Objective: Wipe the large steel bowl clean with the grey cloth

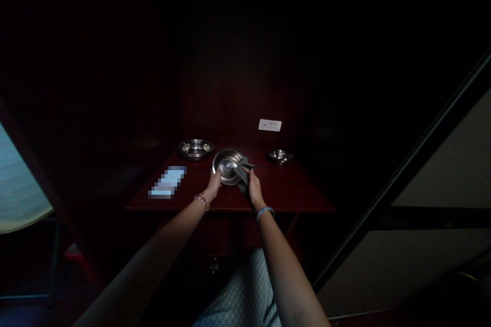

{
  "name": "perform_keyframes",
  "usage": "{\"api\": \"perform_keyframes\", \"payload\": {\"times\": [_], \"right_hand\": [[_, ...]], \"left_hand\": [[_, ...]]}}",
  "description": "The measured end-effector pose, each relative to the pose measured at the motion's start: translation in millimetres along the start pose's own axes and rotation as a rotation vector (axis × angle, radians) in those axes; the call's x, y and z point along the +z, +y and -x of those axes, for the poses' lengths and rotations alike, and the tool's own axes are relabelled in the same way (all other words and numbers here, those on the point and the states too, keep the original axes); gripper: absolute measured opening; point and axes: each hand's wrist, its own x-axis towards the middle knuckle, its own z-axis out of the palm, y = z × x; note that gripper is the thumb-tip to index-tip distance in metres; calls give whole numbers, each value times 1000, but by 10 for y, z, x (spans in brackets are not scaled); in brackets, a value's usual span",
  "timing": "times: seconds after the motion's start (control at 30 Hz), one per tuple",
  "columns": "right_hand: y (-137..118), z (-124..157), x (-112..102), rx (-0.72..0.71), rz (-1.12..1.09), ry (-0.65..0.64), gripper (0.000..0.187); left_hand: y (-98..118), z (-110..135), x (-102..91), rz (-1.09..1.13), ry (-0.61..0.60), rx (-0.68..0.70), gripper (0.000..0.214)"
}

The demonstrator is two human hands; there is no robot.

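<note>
A shiny steel bowl (227, 165) is tilted up toward me over the middle of a dark red table (291, 191). My left hand (214, 184) grips the bowl's lower left rim. My right hand (252, 182) is closed on a grey cloth (244, 176) that lies against the bowl's right side. Both wrists wear bracelets.
A wider steel bowl (195, 148) stands at the table's back left and a small one (280, 156) at the back right. A blurred pale rectangle (168, 182) lies on the left. A white socket plate (269, 125) is on the dark wall behind. The room is very dim.
</note>
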Motion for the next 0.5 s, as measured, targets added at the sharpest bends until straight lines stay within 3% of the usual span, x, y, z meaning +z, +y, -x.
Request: {"api": "perform_keyframes", "payload": {"times": [0.17,0.5], "right_hand": [[3,87,-25,-72,273,140,29],[-20,57,-38,-35,229,169,59]], "left_hand": [[68,154,66,-192,152,84,41],[114,174,163,-182,164,93,29]]}}
